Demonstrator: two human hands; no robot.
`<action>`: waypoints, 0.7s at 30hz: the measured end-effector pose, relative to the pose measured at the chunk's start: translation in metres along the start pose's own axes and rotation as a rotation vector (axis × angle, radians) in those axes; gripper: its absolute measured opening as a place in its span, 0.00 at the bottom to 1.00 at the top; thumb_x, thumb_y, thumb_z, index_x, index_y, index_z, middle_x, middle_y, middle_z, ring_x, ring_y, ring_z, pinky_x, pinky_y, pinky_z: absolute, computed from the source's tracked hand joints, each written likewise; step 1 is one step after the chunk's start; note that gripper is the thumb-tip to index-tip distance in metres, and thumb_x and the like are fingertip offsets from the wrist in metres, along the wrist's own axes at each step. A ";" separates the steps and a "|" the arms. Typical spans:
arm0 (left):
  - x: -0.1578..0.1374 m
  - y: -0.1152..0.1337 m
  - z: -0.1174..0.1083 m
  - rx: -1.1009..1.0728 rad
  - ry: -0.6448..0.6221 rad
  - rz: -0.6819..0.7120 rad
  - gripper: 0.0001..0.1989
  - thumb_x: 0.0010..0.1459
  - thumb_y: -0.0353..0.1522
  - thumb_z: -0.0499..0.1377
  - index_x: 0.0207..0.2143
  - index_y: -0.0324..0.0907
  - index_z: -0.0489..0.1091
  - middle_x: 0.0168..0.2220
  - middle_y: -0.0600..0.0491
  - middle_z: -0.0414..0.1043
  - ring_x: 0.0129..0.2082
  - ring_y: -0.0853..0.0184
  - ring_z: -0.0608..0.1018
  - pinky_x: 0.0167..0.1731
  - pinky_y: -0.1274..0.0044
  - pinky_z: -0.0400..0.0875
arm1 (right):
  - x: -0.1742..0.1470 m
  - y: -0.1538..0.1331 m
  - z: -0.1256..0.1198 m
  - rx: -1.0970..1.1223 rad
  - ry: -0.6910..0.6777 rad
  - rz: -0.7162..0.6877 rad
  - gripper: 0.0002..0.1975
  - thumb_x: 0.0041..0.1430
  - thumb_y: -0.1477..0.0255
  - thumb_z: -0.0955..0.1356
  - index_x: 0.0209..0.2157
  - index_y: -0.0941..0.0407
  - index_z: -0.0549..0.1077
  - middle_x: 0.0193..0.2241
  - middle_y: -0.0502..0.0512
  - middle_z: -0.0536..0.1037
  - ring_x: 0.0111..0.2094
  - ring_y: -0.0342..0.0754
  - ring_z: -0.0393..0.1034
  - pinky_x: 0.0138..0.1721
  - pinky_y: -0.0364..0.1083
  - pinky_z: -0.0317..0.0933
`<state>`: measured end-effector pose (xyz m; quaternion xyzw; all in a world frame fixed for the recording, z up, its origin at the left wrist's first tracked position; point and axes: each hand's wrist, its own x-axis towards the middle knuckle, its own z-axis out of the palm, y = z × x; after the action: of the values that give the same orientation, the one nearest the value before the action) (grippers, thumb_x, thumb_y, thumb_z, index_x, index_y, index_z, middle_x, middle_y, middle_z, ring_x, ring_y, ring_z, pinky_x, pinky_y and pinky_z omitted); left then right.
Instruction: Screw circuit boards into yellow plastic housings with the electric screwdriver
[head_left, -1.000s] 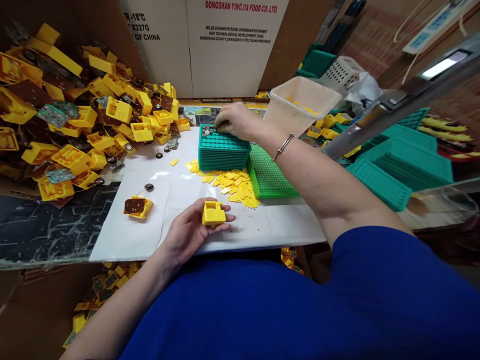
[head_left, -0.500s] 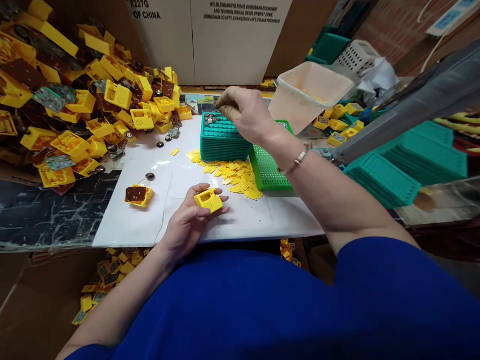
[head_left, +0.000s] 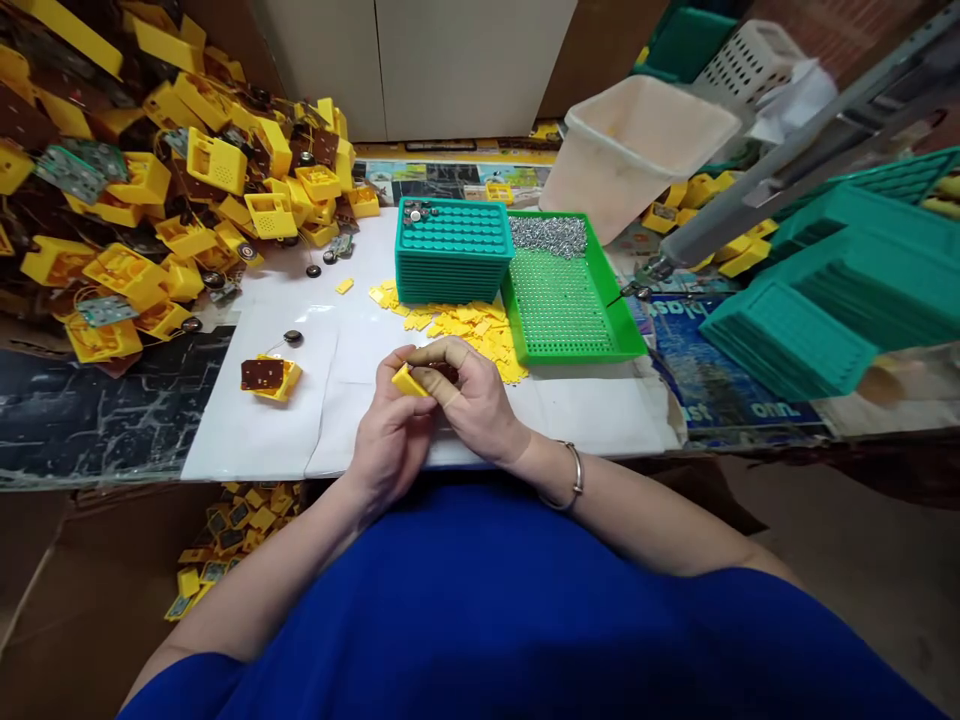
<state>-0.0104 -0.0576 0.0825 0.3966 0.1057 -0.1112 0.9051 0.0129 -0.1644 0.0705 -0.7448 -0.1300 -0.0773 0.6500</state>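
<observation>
A small yellow plastic case point(head_left: 408, 382) is held in front of my body, above the white sheet. My left hand point(head_left: 390, 440) is closed around it from the left side. From the right, my right hand point(head_left: 471, 402) is closed on the same case, thumb and fingertips pressed against it; any small part under them is hidden. Just beyond my hands lies a heap of flat yellow pieces point(head_left: 480, 325). Behind that is a stack of teal trays point(head_left: 454, 270), with some small dark and silvery parts point(head_left: 417, 212) at the top tray's left corner.
A green perforated tray point(head_left: 626, 335) holds many small screws point(head_left: 547, 235). Left on the sheet sits a yellow case with a brown board point(head_left: 262, 375), wired to a black disc point(head_left: 292, 337). Yellow cases point(head_left: 216, 162) pile up at left. A translucent bin point(head_left: 600, 150) and grey pole point(head_left: 742, 190) stand right.
My right hand has come back from above the teal trays to the yellow case in my left hand. The case has been turned, and the view has shifted a little.
</observation>
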 end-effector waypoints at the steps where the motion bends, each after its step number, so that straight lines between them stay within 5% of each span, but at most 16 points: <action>1: 0.000 0.001 0.001 -0.001 0.000 -0.002 0.27 0.41 0.20 0.59 0.45 0.45 0.63 0.42 0.56 0.74 0.46 0.68 0.76 0.57 0.72 0.62 | 0.001 0.000 -0.002 0.031 0.007 0.021 0.04 0.59 0.70 0.68 0.36 0.54 0.74 0.36 0.52 0.78 0.38 0.45 0.72 0.43 0.47 0.66; 8: 0.000 0.003 0.000 0.030 -0.017 -0.021 0.25 0.43 0.20 0.59 0.44 0.46 0.64 0.40 0.57 0.73 0.45 0.68 0.75 0.55 0.74 0.63 | 0.010 -0.007 -0.017 0.154 -0.176 0.233 0.06 0.51 0.68 0.72 0.30 0.54 0.75 0.32 0.49 0.77 0.36 0.45 0.71 0.42 0.47 0.65; 12: 0.003 0.002 -0.003 0.047 -0.050 -0.015 0.26 0.42 0.20 0.59 0.45 0.46 0.64 0.42 0.56 0.74 0.49 0.65 0.75 0.56 0.71 0.63 | 0.017 -0.009 -0.022 0.111 -0.217 0.291 0.08 0.47 0.68 0.74 0.30 0.55 0.74 0.28 0.47 0.75 0.29 0.42 0.65 0.34 0.44 0.61; 17: 0.005 0.008 -0.003 0.002 -0.067 -0.020 0.24 0.43 0.21 0.59 0.44 0.44 0.66 0.44 0.54 0.75 0.51 0.63 0.76 0.59 0.68 0.63 | 0.043 -0.029 -0.034 -0.099 -0.269 0.083 0.05 0.51 0.70 0.73 0.31 0.55 0.75 0.30 0.49 0.75 0.30 0.42 0.65 0.32 0.44 0.61; 21: 0.005 0.015 -0.003 -0.034 -0.031 -0.090 0.18 0.48 0.24 0.60 0.43 0.43 0.66 0.43 0.51 0.76 0.48 0.61 0.79 0.59 0.65 0.65 | 0.094 -0.038 -0.050 -0.446 -0.113 -0.226 0.04 0.59 0.73 0.69 0.35 0.56 0.76 0.36 0.53 0.77 0.38 0.46 0.69 0.43 0.48 0.65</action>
<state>-0.0018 -0.0460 0.0889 0.3744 0.1112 -0.1561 0.9072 0.0935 -0.2000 0.1407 -0.8536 -0.2283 -0.1342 0.4486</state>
